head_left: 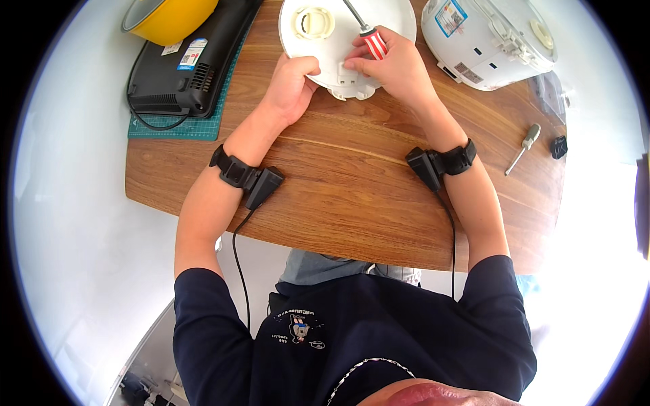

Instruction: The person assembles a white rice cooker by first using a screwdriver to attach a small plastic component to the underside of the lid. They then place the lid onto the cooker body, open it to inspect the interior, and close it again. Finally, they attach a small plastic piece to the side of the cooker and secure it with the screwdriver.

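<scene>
Two hands, one white round cover [323, 39], one striped screwdriver [374, 43]

Both forearms reach forward over the wooden surface [338, 169], elbows out, and converge on the cover at the top centre of the view. The left hand [292, 84] pinches the near-left rim of the cover, thumb laid over the top and fingers tucked beneath. The right hand [393, 68] is curled over the cover's right side, its fingers closed around the red-and-white handle of the screwdriver; the shaft slants up and leftward out of view, so its tip cannot be seen. Whether the cover touches the surface cannot be told.

Counted: two screwdrivers in all, the other being a grey-handled screwdriver [525, 146] lying at the right, beside one small black object [558, 147]. There is one white rounded appliance [467, 51] at the upper right and one clear plastic piece [547, 95] near it. At the upper left, one yellow bowl [172, 20] sits on one flat black appliance [162, 84], over one green mat [176, 128]. Two black wrist straps [237, 172], one per arm, each trail one cable.
</scene>
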A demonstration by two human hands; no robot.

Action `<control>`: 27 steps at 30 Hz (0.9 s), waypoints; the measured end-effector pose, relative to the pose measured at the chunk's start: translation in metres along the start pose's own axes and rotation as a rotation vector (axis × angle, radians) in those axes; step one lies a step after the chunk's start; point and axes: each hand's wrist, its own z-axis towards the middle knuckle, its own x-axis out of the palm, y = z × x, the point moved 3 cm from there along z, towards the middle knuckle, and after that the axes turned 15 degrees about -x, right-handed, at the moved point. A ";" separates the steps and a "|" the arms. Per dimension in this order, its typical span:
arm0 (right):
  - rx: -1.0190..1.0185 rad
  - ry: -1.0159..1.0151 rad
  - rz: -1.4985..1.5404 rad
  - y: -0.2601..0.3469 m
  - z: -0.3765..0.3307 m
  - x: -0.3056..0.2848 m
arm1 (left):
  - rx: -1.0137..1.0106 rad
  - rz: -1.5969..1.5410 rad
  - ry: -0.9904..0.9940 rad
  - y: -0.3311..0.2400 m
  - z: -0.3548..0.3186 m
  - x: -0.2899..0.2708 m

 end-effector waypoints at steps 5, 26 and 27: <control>0.011 0.006 0.017 0.002 0.000 -0.001 | 0.001 -0.007 0.000 0.000 0.000 -0.001; 0.091 -0.063 0.167 -0.002 -0.002 -0.005 | 0.261 0.276 -0.107 0.014 -0.001 0.013; 0.103 -0.082 0.189 -0.001 -0.003 -0.003 | 0.253 0.270 -0.133 0.015 -0.001 0.014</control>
